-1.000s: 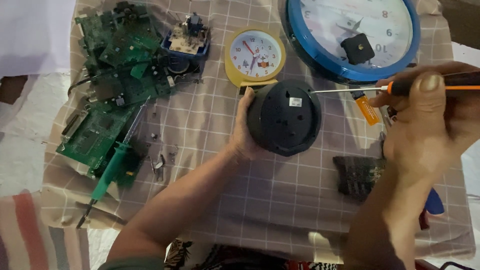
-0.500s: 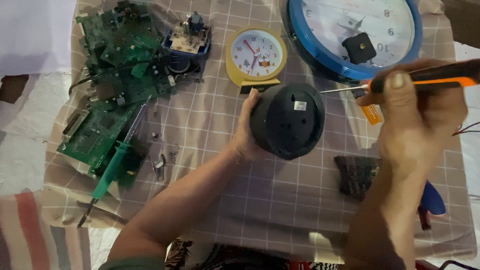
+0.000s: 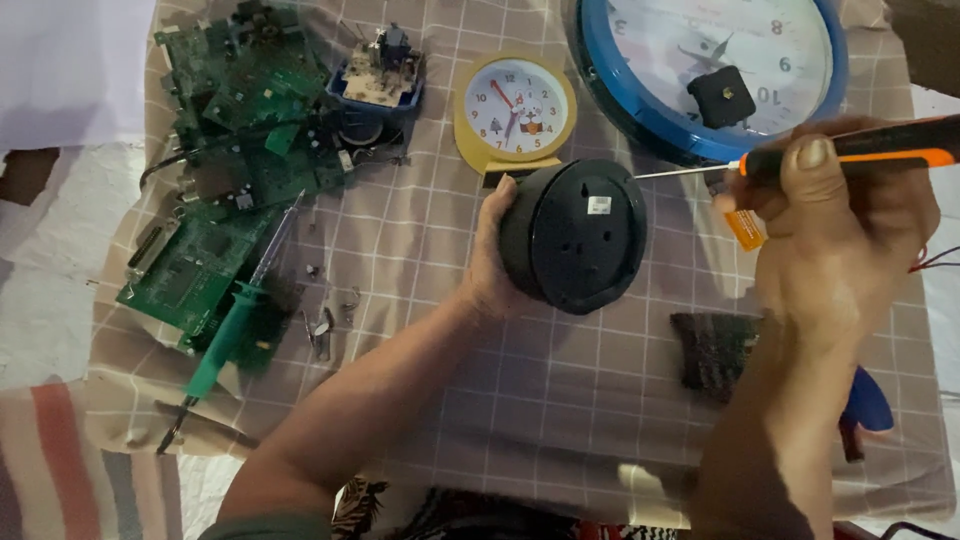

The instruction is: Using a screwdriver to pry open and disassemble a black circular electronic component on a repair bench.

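My left hand [image 3: 490,262] grips a round black clock body [image 3: 574,236], back side up, lifted slightly over the checked cloth [image 3: 430,400]. My right hand [image 3: 835,225] is closed around a screwdriver with an orange and black handle [image 3: 880,145]. Its thin metal shaft [image 3: 685,171] points left, and the tip sits at the upper right rim of the black clock. A small orange piece [image 3: 745,229] shows just under my right thumb.
A small yellow desk clock [image 3: 515,108] stands behind the black one. A large blue wall clock [image 3: 715,65] lies at the back right. Green circuit boards [image 3: 225,170] and a green-handled screwdriver [image 3: 235,320] lie left. A dark grid part [image 3: 712,348] and a blue object [image 3: 868,402] lie right.
My left hand has tilted and lifted the black clock a little. My right hand has risen, with the screwdriver tip staying near the clock's upper right rim.
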